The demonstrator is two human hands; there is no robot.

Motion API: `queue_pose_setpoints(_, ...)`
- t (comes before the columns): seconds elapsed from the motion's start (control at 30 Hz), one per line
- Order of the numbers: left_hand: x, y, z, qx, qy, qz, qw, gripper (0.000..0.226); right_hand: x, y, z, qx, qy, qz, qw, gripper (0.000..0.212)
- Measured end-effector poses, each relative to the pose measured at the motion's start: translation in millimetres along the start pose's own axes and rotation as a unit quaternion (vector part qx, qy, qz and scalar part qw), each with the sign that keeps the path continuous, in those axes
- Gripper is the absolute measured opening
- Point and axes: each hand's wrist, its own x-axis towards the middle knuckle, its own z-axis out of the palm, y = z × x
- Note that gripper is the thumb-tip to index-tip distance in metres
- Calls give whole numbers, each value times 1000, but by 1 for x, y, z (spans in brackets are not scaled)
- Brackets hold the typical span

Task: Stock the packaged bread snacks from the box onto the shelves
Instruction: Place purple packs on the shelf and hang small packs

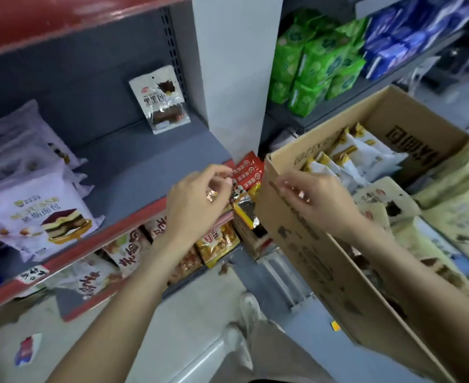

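Head view — left hand (197, 200) and right hand (315, 201), loosely curled, hold nothing; next, grasp a packet (366, 157) from the box (297, 230) by its sealed edge.

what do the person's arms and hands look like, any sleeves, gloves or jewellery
Both forearms are bare as far as the frame shows, with no sleeves in view. The left hand and right hand wear no gloves. No watch, bracelet or ring is visible; motion blur softens the fingers.

- Left hand (197, 200) hangs before the grey shelf (145, 167), fingers loosely curled, holding nothing clear.
- Right hand (315, 200) rests at the cardboard box (324, 261) rim.
- One bread packet (160, 99) stands on the shelf.
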Motion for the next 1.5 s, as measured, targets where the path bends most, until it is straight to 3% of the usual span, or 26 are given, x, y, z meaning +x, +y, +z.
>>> queue_pose_setpoints(0.13,-17,29,26,2,-80,116,990,22,-58,31,-22,-44,45,78,995,15)
queue_pose_setpoints(0.3,-31,58,66,-9,-175,167,970,24,-100,89,-39,-105,-11,185,977,27)
queue_pose_setpoints(0.5,-3,107,123,-40,-269,150,951,30,-128,162,-52,-185,-102,223,952,44)
queue_pose_setpoints(0.77,39,148,232,108,-428,93,892,70,-112,256,-59,-210,-113,207,949,71)
queue_pose_setpoints(0.87,43,152,257,113,-463,53,877,73,-100,269,-55,-233,-140,171,947,53)
queue_pose_setpoints(1.0,42,154,270,105,-455,33,884,46,-90,270,-46,-182,-172,126,960,23)
queue_pose_setpoints(1.1,42,154,273,184,-432,69,880,25,-85,275,-42,-158,-181,128,962,29)
queue_pose_setpoints(1.2,40,153,270,198,-420,85,881,25,-83,282,-41,-136,-152,130,970,29)
queue_pose_setpoints(1.3,35,152,257,154,-380,55,910,27,-80,281,-44,-112,-95,110,983,17)
queue_pose_setpoints(1.43,29,149,228,95,-334,-2,938,19,-77,274,-55,-89,-62,71,992,21)
queue_pose_setpoints(1.5,25,151,209,9,-261,-52,964,14,-75,271,-66,-75,-50,53,995,18)
